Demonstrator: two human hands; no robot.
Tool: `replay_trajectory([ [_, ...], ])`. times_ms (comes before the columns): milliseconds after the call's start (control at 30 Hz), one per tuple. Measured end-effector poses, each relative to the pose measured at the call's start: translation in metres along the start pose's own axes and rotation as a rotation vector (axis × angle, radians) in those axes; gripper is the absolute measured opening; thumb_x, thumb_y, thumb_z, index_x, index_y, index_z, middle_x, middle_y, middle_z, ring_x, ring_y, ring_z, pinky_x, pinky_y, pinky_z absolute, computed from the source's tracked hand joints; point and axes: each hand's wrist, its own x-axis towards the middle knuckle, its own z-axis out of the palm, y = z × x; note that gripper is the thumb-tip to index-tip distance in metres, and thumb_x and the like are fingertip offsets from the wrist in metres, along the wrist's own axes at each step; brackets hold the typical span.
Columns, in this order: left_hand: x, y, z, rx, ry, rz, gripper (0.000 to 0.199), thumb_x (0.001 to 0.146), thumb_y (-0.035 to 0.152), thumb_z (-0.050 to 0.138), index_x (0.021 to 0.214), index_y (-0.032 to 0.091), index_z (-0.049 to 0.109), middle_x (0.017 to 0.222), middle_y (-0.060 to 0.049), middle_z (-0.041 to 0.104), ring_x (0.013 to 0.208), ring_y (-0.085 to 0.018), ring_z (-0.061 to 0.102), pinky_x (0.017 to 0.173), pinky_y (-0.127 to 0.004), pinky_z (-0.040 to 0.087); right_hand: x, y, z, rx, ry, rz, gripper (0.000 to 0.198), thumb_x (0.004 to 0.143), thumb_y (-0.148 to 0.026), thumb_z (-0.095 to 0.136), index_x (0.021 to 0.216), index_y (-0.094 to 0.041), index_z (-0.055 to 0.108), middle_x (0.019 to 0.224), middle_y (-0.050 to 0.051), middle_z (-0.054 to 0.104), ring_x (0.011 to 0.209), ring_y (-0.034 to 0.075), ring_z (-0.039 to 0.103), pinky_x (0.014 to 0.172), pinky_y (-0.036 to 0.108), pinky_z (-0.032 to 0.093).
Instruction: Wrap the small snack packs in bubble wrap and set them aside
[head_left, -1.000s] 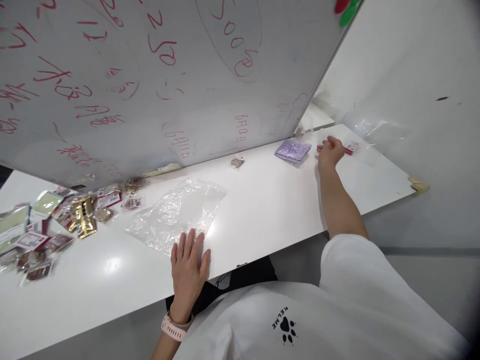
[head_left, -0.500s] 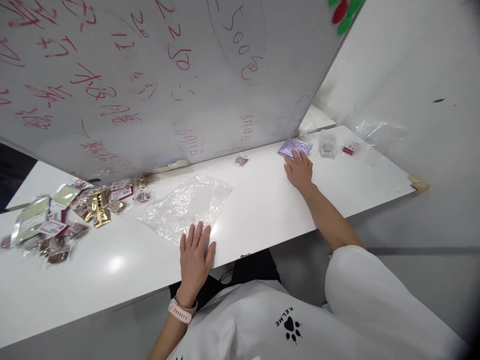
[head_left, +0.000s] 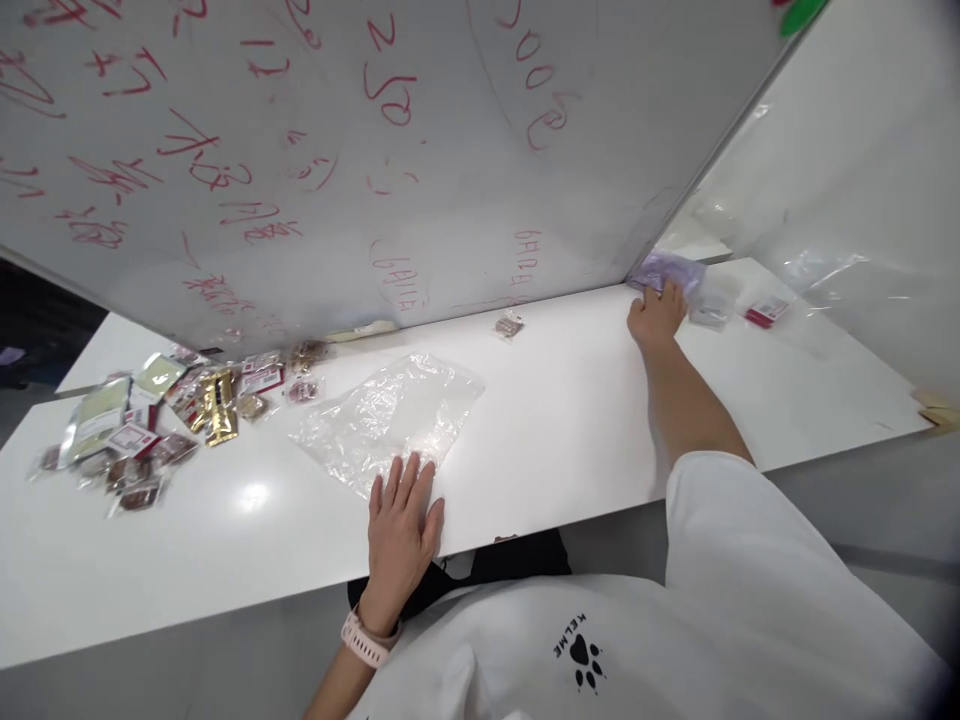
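Note:
My left hand (head_left: pixel 403 527) lies flat near the table's front edge, fingers stretched over the near corner of a large clear plastic bag (head_left: pixel 397 410). My right hand (head_left: pixel 658 315) reaches to the back right. Its fingers rest on the near edge of a shiny purple packet (head_left: pixel 670 270), thumb apart from them; no grip around the packet shows. Just right of that hand is a small clear plastic packet (head_left: pixel 711 311). A small brown packet (head_left: pixel 508 325) lies between my hands, by the foot of the whiteboard.
A whiteboard (head_left: pixel 450 200) with red writing stands along the back of the white table (head_left: pixel 555 430). Several snack packets crowd the left, among them a gold wrapper (head_left: pixel 220 407) and a pale green pouch (head_left: pixel 97 418). Far right lies a red-and-white labelled packet (head_left: pixel 766 312).
My right hand and the purple packet have shifted a little back and right, closer to the small clear packet. My left hand stays on the clear bag. The view has turned slightly.

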Motion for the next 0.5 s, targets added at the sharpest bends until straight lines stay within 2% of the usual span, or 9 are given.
replay_trajectory([
  [67, 0.0, 0.001, -0.001, -0.036, -0.003, -0.011, 0.051, 0.098, 0.029, 0.052, 0.148, 0.029, 0.045, 0.155, -0.004, 0.045, 0.15, -0.028, 0.031, 0.123, -0.052, 0.024, -0.026, -0.005, -0.003, 0.012, 0.062, 0.031, 0.054, 0.092, -0.025, 0.043, 0.144, -0.013, 0.05, 0.164, 0.015, 0.023, 0.151, 0.031, 0.015, 0.12, 0.06, 0.01],
  [167, -0.002, 0.001, -0.001, -0.155, -0.001, -0.023, 0.038, 0.098, 0.027, 0.051, 0.136, 0.028, 0.058, 0.146, -0.004, 0.056, 0.146, -0.026, 0.039, 0.122, -0.052, 0.026, -0.095, -0.027, -0.007, 0.152, 0.092, -0.096, 0.049, 0.094, -0.033, 0.043, 0.138, -0.016, 0.056, 0.157, 0.014, 0.037, 0.145, 0.03, 0.029, 0.117, 0.056, 0.024],
  [267, -0.004, 0.0, -0.003, -0.345, 0.016, -0.053, 0.025, 0.098, 0.025, 0.051, 0.115, 0.028, 0.069, 0.131, -0.004, 0.068, 0.137, -0.025, 0.052, 0.12, -0.052, 0.03, -0.185, -0.065, -0.016, 0.453, -0.089, -0.242, 0.049, 0.098, -0.045, 0.036, 0.128, -0.018, 0.063, 0.134, 0.013, 0.06, 0.127, 0.026, 0.05, 0.109, 0.051, 0.038],
  [333, -0.006, -0.001, -0.009, -0.499, -0.007, -0.072, 0.02, 0.097, 0.026, 0.054, 0.103, 0.028, 0.073, 0.122, -0.004, 0.073, 0.131, -0.025, 0.057, 0.119, -0.053, 0.03, -0.243, -0.094, -0.023, 0.634, -0.272, -0.249, 0.053, 0.1, -0.054, 0.032, 0.127, -0.022, 0.064, 0.126, 0.01, 0.066, 0.121, 0.025, 0.055, 0.108, 0.049, 0.04],
  [400, -0.009, -0.004, -0.018, -0.673, -0.043, -0.119, 0.017, 0.095, 0.029, 0.057, 0.1, 0.028, 0.074, 0.116, -0.004, 0.074, 0.126, -0.025, 0.061, 0.118, -0.053, 0.032, -0.291, -0.121, -0.03, 0.737, -0.44, -0.244, 0.055, 0.094, -0.06, 0.044, 0.136, -0.026, 0.059, 0.125, 0.009, 0.066, 0.122, 0.025, 0.056, 0.109, 0.048, 0.04],
  [433, -0.011, -0.007, -0.023, -0.747, -0.023, -0.178, 0.017, 0.094, 0.031, 0.058, 0.101, 0.028, 0.074, 0.116, -0.005, 0.074, 0.124, -0.025, 0.061, 0.117, -0.052, 0.034, -0.311, -0.133, -0.033, 0.773, -0.5, -0.231, 0.06, 0.09, -0.06, 0.054, 0.14, -0.027, 0.055, 0.123, 0.008, 0.067, 0.121, 0.026, 0.057, 0.108, 0.048, 0.041],
  [500, -0.017, -0.017, -0.032, -0.828, 0.133, -0.391, 0.022, 0.093, 0.035, 0.059, 0.109, 0.025, 0.071, 0.122, -0.008, 0.069, 0.122, -0.025, 0.061, 0.112, -0.048, 0.04, -0.341, -0.15, -0.037, 0.863, -0.583, -0.202, 0.073, 0.081, -0.056, 0.067, 0.146, -0.029, 0.048, 0.111, 0.006, 0.069, 0.112, 0.024, 0.061, 0.103, 0.046, 0.046],
])
